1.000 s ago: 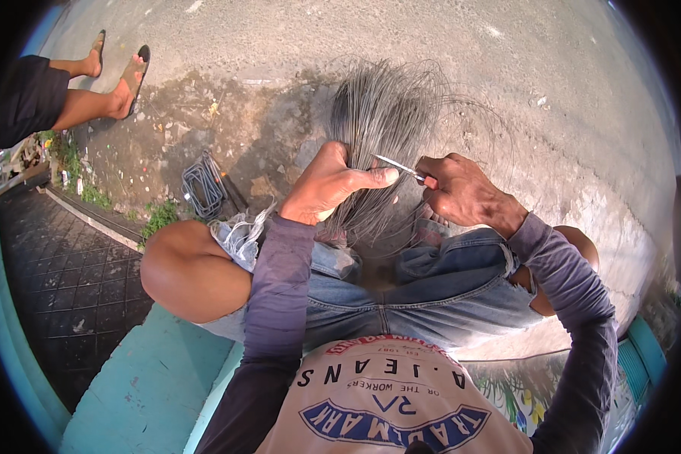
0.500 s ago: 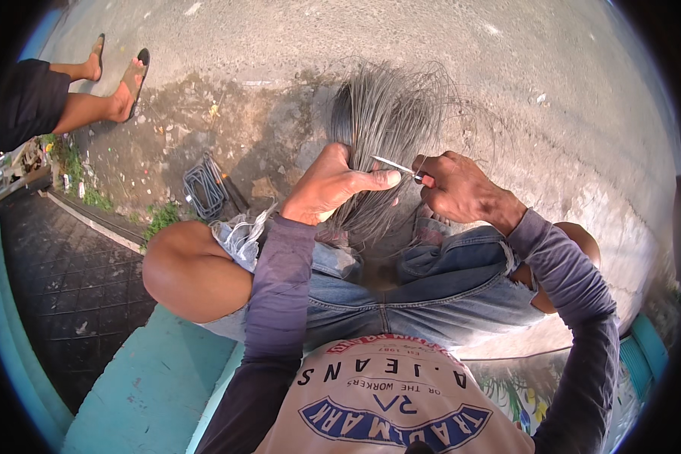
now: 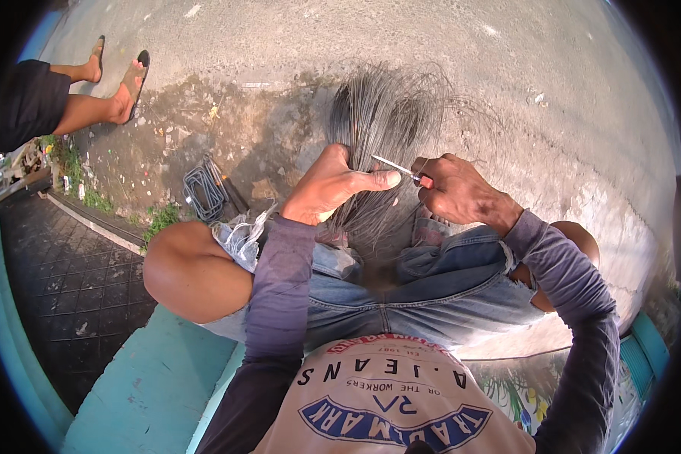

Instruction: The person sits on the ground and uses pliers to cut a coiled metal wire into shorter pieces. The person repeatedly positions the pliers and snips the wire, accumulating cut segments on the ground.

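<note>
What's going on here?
The person's left hand grips a loose bundle of thin, grey, wire-like strands. The right hand holds a slim silver metal tool with an orange-red handle, its tip over the strands. A coiled grey cord lies off to the left; another person's sandalled feet show farther left.

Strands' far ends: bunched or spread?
Spread. Beyond the left hand, the grey strands fan out wider than at the grip, with loose ones straying off to the right.
</note>
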Demonstrator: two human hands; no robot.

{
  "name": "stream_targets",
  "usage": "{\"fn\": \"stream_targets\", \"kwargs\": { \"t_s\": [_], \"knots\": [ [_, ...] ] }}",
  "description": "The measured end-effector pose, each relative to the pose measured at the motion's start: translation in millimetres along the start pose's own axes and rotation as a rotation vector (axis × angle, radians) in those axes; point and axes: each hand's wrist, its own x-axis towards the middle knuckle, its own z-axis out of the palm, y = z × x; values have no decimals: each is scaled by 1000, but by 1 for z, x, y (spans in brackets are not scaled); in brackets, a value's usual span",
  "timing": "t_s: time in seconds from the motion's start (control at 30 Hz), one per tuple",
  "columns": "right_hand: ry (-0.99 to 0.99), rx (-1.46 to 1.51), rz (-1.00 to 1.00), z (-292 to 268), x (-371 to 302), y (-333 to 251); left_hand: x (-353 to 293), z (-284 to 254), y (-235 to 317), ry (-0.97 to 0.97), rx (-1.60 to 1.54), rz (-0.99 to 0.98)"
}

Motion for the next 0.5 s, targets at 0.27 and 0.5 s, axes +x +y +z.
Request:
{"fn": "stream_targets", "kwargs": {
  "t_s": [0.27,0.5],
  "knots": [
    [42,-242,-260,5,-1,13,1,1,0,-29,51,20],
    [-2,-32,15,-8,-1,2,-1,6,2,-9,0,-11]
  ]
}}
